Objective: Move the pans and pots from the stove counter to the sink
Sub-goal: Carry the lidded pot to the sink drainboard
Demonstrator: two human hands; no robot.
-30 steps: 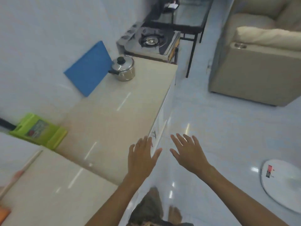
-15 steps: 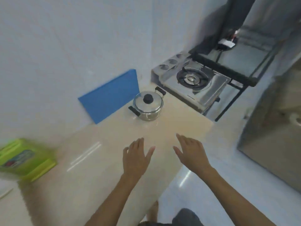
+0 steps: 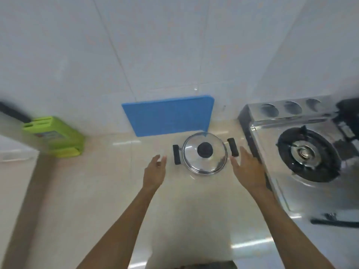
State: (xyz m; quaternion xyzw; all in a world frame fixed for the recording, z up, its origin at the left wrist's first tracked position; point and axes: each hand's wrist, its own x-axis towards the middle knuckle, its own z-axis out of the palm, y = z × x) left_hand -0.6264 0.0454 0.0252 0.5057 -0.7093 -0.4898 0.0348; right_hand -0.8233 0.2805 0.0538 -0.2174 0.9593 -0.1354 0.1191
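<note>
- I see the pot [image 3: 204, 153], lid on, standing on the counter [image 3: 108, 183] at the far side, just in front of the blue board [image 3: 167, 117] leaning on the wall.
- My left hand [image 3: 154, 172] is spread open and empty, just left of the pot's left handle [image 3: 176, 157], not touching it.
- My right hand [image 3: 247, 167] is open and empty; its fingertips [image 3: 234, 162] sit close to the right handle [image 3: 233, 147]; contact cannot be confirmed.
- The stove [image 3: 307, 154] stands right of the pot; a green holder [image 3: 56, 138] sits far left.
</note>
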